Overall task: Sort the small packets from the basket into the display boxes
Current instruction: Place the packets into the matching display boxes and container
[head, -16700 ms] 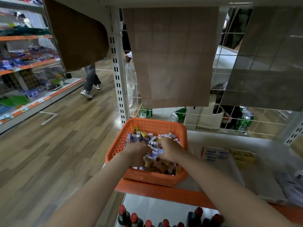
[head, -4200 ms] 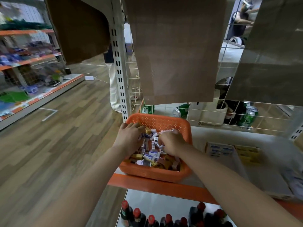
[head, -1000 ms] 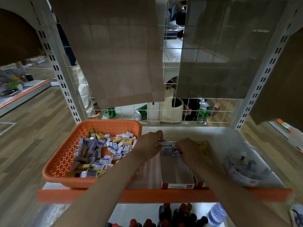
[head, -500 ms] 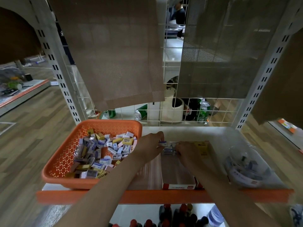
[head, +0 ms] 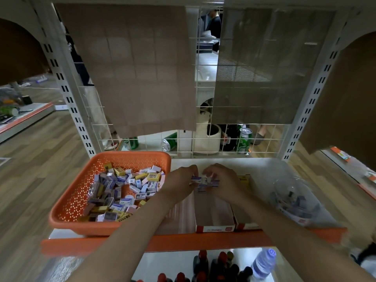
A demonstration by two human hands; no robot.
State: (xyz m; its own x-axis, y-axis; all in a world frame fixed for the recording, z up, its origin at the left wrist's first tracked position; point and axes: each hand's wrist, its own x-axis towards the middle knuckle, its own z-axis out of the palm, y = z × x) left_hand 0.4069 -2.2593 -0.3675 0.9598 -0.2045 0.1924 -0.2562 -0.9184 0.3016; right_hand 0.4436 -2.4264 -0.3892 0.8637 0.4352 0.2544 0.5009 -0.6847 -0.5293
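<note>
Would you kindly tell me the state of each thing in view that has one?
Basket, full of loose packets.
Middle box, open, mostly empty, a few packets at the far end.
Left hand, pinching a packet.
Right hand, curled over the box's far end; grip unclear.
Left can, on its side.
Right can, upright.
Bottle, capped.

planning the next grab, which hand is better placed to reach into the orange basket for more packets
Left, probably. The left hand, pinching a packet, lies just beside the orange basket, while the right hand is farther right over the display box and would have to cross the left arm.
</note>
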